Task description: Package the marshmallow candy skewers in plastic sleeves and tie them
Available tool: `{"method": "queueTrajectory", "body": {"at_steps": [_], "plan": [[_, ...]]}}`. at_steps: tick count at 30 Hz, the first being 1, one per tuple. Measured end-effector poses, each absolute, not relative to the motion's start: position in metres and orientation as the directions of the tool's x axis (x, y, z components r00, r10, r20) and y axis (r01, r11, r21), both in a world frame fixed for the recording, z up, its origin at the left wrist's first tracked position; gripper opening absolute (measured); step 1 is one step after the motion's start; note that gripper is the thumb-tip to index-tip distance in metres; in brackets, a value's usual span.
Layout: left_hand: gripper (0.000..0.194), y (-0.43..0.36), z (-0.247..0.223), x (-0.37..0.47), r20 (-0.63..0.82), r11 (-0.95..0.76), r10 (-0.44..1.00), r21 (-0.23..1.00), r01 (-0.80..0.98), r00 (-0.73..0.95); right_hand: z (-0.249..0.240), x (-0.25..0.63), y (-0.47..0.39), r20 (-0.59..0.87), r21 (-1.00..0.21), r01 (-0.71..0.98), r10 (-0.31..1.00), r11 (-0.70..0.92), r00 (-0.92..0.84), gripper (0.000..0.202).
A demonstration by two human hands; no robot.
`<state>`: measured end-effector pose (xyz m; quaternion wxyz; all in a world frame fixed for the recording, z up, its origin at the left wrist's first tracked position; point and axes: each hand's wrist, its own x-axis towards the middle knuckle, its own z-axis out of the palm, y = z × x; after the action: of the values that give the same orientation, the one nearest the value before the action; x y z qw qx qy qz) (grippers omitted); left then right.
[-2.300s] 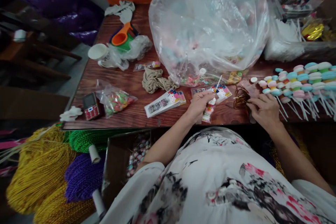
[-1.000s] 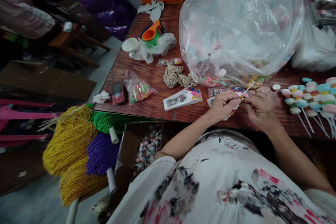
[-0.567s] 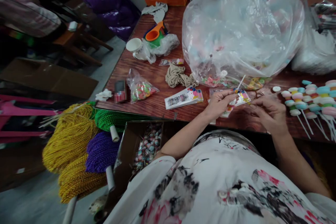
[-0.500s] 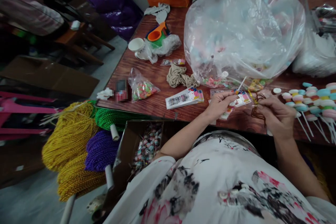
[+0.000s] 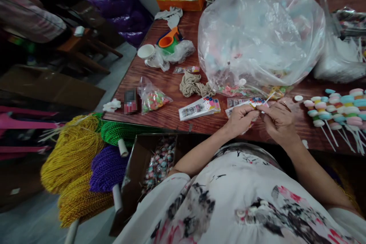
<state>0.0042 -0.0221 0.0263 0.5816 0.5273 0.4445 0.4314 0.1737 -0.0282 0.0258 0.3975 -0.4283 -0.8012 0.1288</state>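
My left hand [image 5: 241,119] is closed in a pinch around the base of a thin white stick [image 5: 270,98] that slants up between my hands. A short gold strand shows at its fingertips. My right hand [image 5: 281,124] meets it, fingertips pressed close to the left ones, with thin gold-brown ties [image 5: 286,106] poking out above its fingers. What lies between the fingertips is mostly hidden. Printed cards [image 5: 234,103] in clear wrap lie on the table just behind my left hand. Right of my hands are rows of pastel candy-like skewers [image 5: 347,108] on white sticks.
A big clear bag [image 5: 260,38] of pastel pieces fills the table's back. To the left lie a card stack [image 5: 194,109], a beige cloth [image 5: 190,84] and a small bag [image 5: 154,99]. A box [image 5: 134,164] and cord bundles [image 5: 74,152] stand below the table edge.
My right hand has moved left to meet my left hand, bringing the gold ties along. The white stick has shifted slightly right and down. The whole view has shifted a little.
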Motion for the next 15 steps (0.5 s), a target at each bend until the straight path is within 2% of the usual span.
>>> {"method": "queueTrajectory", "body": {"at_steps": [7, 15], "plan": [[0.025, -0.018, 0.019, 0.004, -0.078, 0.091, 0.954, 0.995, -0.034, 0.288, 0.022, 0.172, -0.03, 0.518, -0.551, 0.624, 0.814, 0.554, -0.265, 0.04], [0.027, -0.012, 0.016, -0.003, 0.1, -0.136, 0.91, 0.989, 0.062, 0.403, 0.013, 0.174, -0.036, 0.532, -0.589, 0.591, 0.815, 0.551, -0.23, 0.037]]}}
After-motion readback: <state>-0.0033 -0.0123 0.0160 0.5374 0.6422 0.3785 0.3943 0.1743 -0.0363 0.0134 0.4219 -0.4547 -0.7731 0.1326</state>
